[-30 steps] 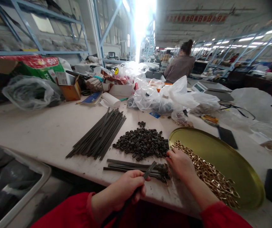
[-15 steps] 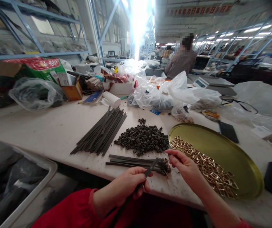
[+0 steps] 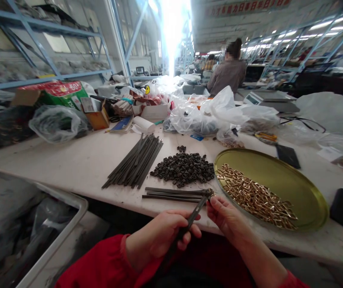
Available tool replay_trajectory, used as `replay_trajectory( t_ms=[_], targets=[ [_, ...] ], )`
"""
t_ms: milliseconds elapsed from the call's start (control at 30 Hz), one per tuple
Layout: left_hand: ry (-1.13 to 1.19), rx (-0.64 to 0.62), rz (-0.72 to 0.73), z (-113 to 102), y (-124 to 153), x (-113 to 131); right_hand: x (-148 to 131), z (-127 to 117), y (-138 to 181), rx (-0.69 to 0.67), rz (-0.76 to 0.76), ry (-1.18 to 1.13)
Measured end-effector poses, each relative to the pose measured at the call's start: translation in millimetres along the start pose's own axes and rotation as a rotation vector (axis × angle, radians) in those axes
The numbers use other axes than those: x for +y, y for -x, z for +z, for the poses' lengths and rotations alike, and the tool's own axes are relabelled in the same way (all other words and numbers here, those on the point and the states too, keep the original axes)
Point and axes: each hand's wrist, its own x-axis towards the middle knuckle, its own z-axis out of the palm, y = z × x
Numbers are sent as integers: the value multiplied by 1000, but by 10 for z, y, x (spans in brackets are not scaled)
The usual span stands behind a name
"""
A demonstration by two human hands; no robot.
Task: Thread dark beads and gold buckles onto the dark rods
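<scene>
My left hand (image 3: 168, 234) is closed around a dark narrow strap (image 3: 196, 212), whose end points up and right past my fingers. Part of the strap runs down below my palm into shadow. Close to that end, my right hand (image 3: 227, 216) has thumb and fingers pinched; what sits between them is too small to make out. Just behind both hands lies a short row of straps (image 3: 174, 195) with gold buckles at their right end. Farther back is a heap of small dark loops (image 3: 186, 170). Gold buckles (image 3: 258, 196) fill part of the round gold tray (image 3: 306, 184).
A bundle of dark straps (image 3: 134, 162) lies left of the loops. Clear plastic bags (image 3: 201, 116) crowd the back of the table. A dark phone-like slab (image 3: 288, 156) lies behind the tray. A white bin (image 3: 60, 240) stands lower left. A person (image 3: 227, 76) is farther off.
My right hand has come down and left, from beside the tray's edge to the strap's end. My left hand still holds the strap. The view has shifted slightly.
</scene>
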Motion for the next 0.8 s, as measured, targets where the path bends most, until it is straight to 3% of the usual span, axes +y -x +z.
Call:
replay_trajectory(
  t_ms=[300, 600, 800],
  targets=[
    [-620, 171, 260, -82, -122, -95, 21, 197, 164, 62, 40, -166],
    [-1049, 210, 395, -31, -53, 53, 106, 233, 215, 83, -65, 54],
    [-1277, 258, 475, -17, -110, 145, 118, 200, 222, 62, -44, 75]
  ],
)
